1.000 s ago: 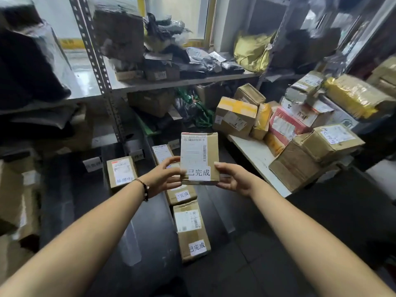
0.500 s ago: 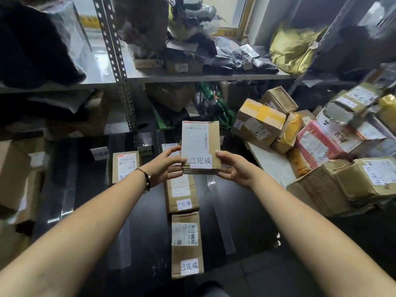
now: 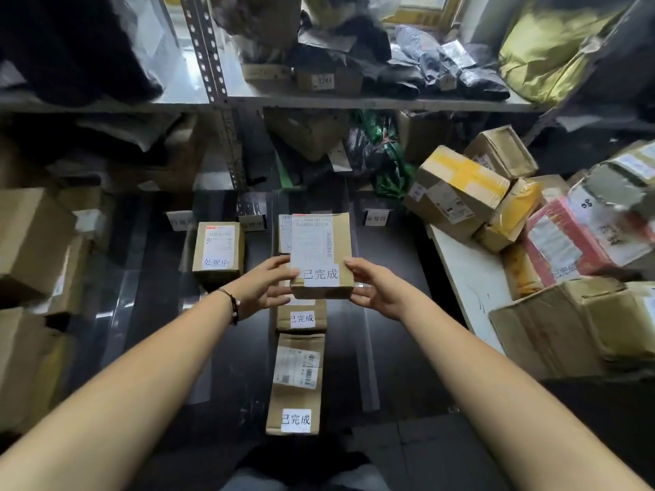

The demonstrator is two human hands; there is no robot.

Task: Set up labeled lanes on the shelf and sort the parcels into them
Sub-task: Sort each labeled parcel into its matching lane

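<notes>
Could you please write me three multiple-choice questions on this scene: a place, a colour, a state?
1. Where does the parcel stickered 处理中 lie? A) left of the held parcel; B) on the upper shelf; C) on the white board.
2. What colour is the tape on the tilted box? A) blue; B) yellow; C) red.
3. The held parcel is A) lying released; B) in one hand; C) gripped by both hands.
1 A, it lies beyond the left hand; 2 B, yellow strips cross it; 3 C, that hand and the right hand grip its sides.
</notes>
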